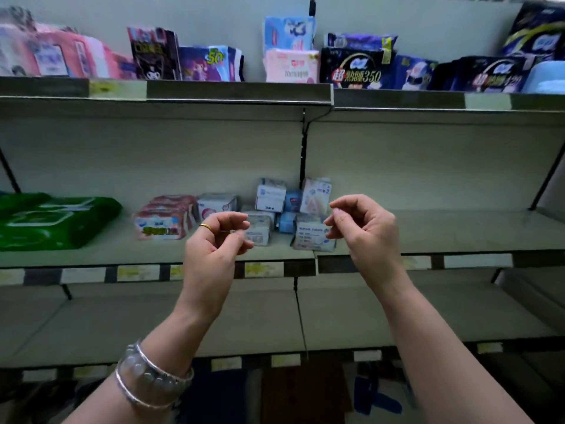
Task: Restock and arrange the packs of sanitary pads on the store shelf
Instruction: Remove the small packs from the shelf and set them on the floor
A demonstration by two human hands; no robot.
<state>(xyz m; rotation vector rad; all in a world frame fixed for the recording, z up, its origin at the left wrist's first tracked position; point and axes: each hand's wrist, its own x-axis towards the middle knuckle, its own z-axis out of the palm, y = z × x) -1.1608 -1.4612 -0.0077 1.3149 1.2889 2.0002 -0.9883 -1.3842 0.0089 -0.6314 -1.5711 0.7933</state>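
Observation:
Both hands are raised in front of the middle shelf [458,231], and neither holds a pack. My left hand [214,246], with a gold ring, has loosely curled fingers just in front of a small white pack [260,231]. My right hand [363,231] is also loosely curled, beside another white pack [312,238]. Behind them is a loose cluster of small white and blue pad packs [272,198], some upright and some lying flat. Pink packs [162,223] sit in a row to the left.
A large green pack [52,221] lies at the left of the middle shelf. The top shelf holds pink, purple and dark blue pad packs [354,70]. The right half of the middle shelf and the shelf below [336,316] are bare. Dark goods sit near the floor.

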